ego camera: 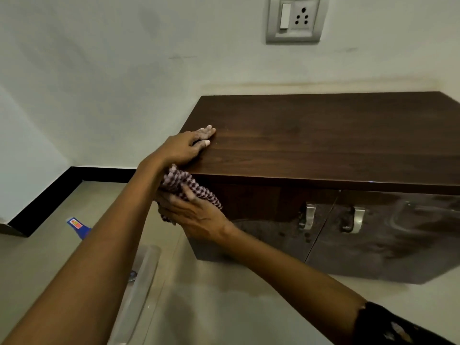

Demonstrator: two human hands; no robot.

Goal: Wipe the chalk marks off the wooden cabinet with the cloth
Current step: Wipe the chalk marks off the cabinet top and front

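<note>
Partly hidden, cloth bunches under right hand.

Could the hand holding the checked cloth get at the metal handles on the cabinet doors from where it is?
Probably yes. The right hand holds the cloth against the cabinet's front near its left corner, and the door handles sit just to the right along the same face, with nothing visible between. The cloth-filled fingers might hamper a grip.

A grey wall plate with a white switch and a round-pin socket sits high on the pale wall. On the beige tiled floor, edged by a black skirting strip, lies a blue packet with a red-and-white label. Nearer the camera lies a clear plastic container, only partly visible.
</note>
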